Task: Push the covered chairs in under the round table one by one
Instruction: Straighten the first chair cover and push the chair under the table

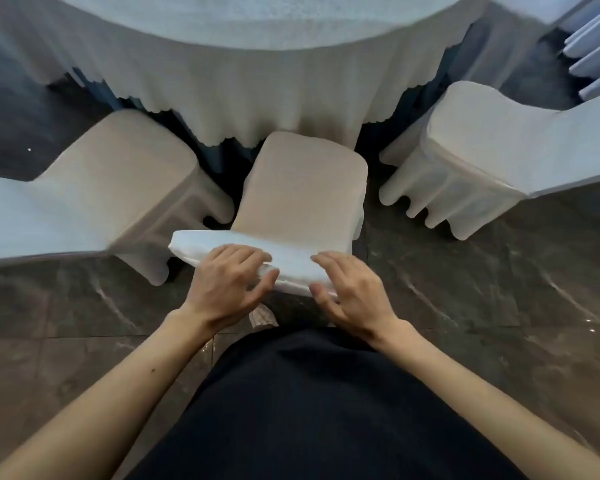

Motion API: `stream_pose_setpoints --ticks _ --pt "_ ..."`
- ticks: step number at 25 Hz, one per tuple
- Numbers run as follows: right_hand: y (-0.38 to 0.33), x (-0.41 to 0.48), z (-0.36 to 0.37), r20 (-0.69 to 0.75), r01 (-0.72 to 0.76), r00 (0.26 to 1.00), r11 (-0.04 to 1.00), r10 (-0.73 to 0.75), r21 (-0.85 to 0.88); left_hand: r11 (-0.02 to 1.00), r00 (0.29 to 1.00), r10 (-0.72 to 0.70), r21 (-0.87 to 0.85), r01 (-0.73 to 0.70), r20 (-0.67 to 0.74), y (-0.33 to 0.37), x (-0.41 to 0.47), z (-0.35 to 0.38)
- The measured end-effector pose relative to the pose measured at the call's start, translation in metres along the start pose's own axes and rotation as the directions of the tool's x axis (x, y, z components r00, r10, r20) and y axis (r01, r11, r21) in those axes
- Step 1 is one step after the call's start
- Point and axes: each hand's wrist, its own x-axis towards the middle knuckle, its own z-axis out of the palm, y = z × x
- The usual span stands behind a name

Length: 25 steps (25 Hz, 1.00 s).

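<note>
On the back of the middle chair, left hand and right hand rest, fingers nearly straight, thumbs against its near side; dark marble floor, draped round table ahead.

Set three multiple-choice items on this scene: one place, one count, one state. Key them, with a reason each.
1. The left hand and right hand rest on:
A the back of the middle chair
B the tablecloth
C the left chair's seat

2. Covered chairs at the near side of the round table:
A one
B three
C five

3. The middle chair's seat is:
A hidden under the table
B mostly out in the open
C tipped onto the floor

Key:
1 A, both hands lie on its top edge.
2 B, the left chair and right chair flank the middle one.
3 B, the seat shows whole, with only its front edge at the hem of the tablecloth.
</note>
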Motion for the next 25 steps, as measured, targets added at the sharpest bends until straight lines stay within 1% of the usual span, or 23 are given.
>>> stream_pose_setpoints --ticks 3,4,6,10,12,15,19,25 --pt "-0.004 -0.002 0.021 -0.004 -0.034 0.999 0.999 0.034 0.011 0.998 0.999 0.037 0.059 -0.034 -0.040 -0.009 -0.005 0.013" --pt "-0.007 -0.002 0.028 0.020 -0.056 0.998 0.998 0.056 0.001 0.996 0.999 0.037 0.076 -0.035 -0.028 -0.010 -0.006 0.017" --pt "-0.004 0.002 0.038 0.008 -0.085 0.996 0.996 0.085 -0.030 0.997 0.997 0.046 0.071 -0.042 -0.058 -0.019 0.001 0.024" --pt "0.003 0.009 0.050 -0.101 -0.078 0.993 0.988 0.065 -0.136 0.996 0.978 0.078 0.054 -0.069 -0.194 -0.032 0.009 0.036" --pt "0.004 0.012 0.055 -0.148 -0.092 0.987 0.983 0.068 -0.158 0.994 0.961 0.105 0.037 -0.099 -0.255 -0.037 0.010 0.042" --pt "0.007 0.014 0.059 -0.213 -0.110 0.975 0.978 0.071 -0.175 0.991 0.946 0.131 0.029 -0.128 -0.297 -0.044 0.012 0.047" --pt "0.012 0.038 0.058 -0.248 -0.139 0.965 0.966 0.083 -0.216 0.990 0.941 0.142 0.021 -0.143 -0.305 -0.058 0.037 0.048" --pt "0.036 0.096 0.055 -0.212 -0.203 0.964 0.957 0.159 -0.205 0.991 0.964 0.129 -0.001 -0.133 -0.233 -0.087 0.102 0.043"
